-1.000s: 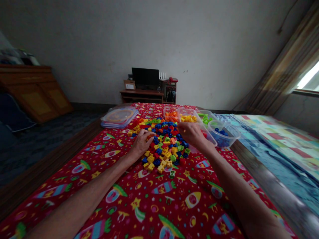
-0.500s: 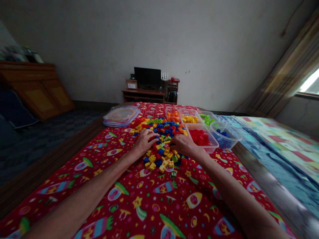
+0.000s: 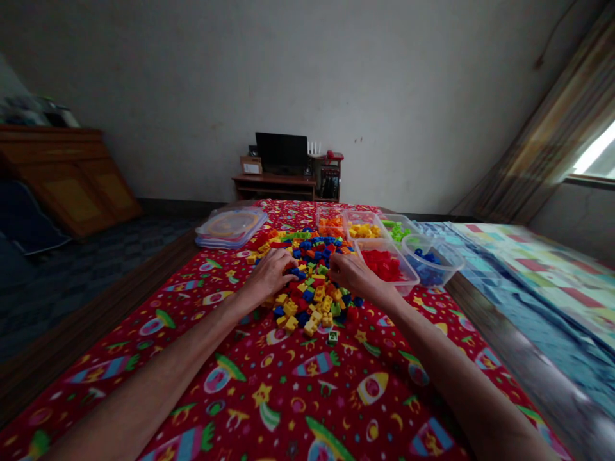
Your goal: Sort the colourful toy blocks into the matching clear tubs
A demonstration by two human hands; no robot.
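A heap of toy building bricks [image 3: 314,298] in yellow, blue, red, green and orange lies on the red patterned tablecloth [image 3: 307,384]. At the heap's left side is my left hand [image 3: 271,274], its thumb and fingers closing on a blue brick [image 3: 298,274]. My right hand [image 3: 353,274] is at the right side of the heap, beside the box of red bricks. Its fingers are curled and pressed together, and what they hold, if anything, is hidden. A lone green brick [image 3: 333,337] lies just in front of the heap.
Clear boxes stand at right: red bricks [image 3: 383,265], yellow bricks [image 3: 364,230], orange bricks [image 3: 330,223] and green bricks [image 3: 396,230]. A round tub [image 3: 449,272] holds blue ones. Stacked clear lids [image 3: 230,227] lie at the left back. A bed [image 3: 528,275] adjoins the table's right side.
My left hand has drawn back slightly to the left, with the blue brick at its fingertips. The right hand's fingers have curled in more tightly. The view has shifted a little.
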